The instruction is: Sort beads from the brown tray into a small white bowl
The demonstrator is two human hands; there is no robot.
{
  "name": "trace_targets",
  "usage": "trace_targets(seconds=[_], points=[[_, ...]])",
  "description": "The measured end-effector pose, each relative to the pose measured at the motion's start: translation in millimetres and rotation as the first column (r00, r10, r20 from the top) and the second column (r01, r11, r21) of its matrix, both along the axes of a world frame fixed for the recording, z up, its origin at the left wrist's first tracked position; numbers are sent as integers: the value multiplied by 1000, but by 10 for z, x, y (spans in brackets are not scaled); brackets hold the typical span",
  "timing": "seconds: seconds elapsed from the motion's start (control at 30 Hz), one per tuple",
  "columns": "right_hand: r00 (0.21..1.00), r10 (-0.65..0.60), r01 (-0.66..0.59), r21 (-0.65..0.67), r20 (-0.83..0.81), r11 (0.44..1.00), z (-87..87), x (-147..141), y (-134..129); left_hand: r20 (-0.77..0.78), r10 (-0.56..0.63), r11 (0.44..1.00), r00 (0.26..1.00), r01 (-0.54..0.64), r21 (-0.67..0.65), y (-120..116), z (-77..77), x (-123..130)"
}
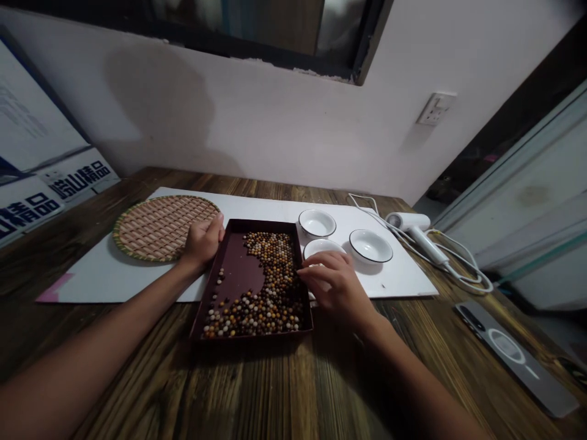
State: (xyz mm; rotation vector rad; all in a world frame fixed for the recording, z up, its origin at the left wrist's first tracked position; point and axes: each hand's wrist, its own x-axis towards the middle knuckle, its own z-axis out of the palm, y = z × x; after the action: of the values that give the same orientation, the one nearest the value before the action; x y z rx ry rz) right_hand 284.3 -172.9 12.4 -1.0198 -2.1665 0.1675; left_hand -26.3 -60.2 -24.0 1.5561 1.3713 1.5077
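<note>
- Left hand (202,241): released, fingers relaxed, resting at the upper-left corner of the dark brown tray (232,269).
- Right hand (332,287): loosely curled, nothing visibly held, over the tray's right rim, just beside the mixed round beads (270,287).
- Beads: across the tray's right and lower floor.
- Woven round mat (165,227): left of the tray.
- Three white bowls (317,223): right of the tray.

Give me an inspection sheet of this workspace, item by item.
surface: wooden table under a white board.
job's things: dark tray holding mixed round beads; woven mat left; three white bowls right.
clutter: hair dryer and phone, right.
grippers: nothing seen; left hand at the tray's left rim; right hand curled at its right rim, over a bowl.
cables: white cord from the dryer, looped.
surroundings: wall socket; printed signs, left.
</note>
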Motion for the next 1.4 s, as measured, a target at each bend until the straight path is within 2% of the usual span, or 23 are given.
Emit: trace_targets(seconds=[0.13,0.27,0.47,0.57,0.87,1.1,1.23,1.4], points=[[999,-2,3,-17,51,1000,26,-99,-7,-9,16,1000,1000,-16,21,16,-11,-12],[985,50,-31,-115,164,993,106,-307,11,2,4,1000,1000,-4,24,25,-17,-10],[889,101,-36,-152,446,988,152,-669,5,-11,11,999,1000,-10,43,26,-10,-4],[848,130,-39,-185,514,982,127,-741,-5,-10,2,999,1000,-2,50,39,-19,-8],[853,148,-27,-241,500,970,67,-795,31,-43,-10,997,999,13,70,42,-17,-18],[920,171,-55,-317,354,947,71,-768,40,-46,-9,996,999,13,90,44,-11,-13],[955,138,-45,-335,261,941,88,-721,4,-49,-10,994,999,15,106,46,-8,-20],[969,65,12,-306,237,952,85,-683,-31,-64,5,994,998,2,111,47,-18,-28]])
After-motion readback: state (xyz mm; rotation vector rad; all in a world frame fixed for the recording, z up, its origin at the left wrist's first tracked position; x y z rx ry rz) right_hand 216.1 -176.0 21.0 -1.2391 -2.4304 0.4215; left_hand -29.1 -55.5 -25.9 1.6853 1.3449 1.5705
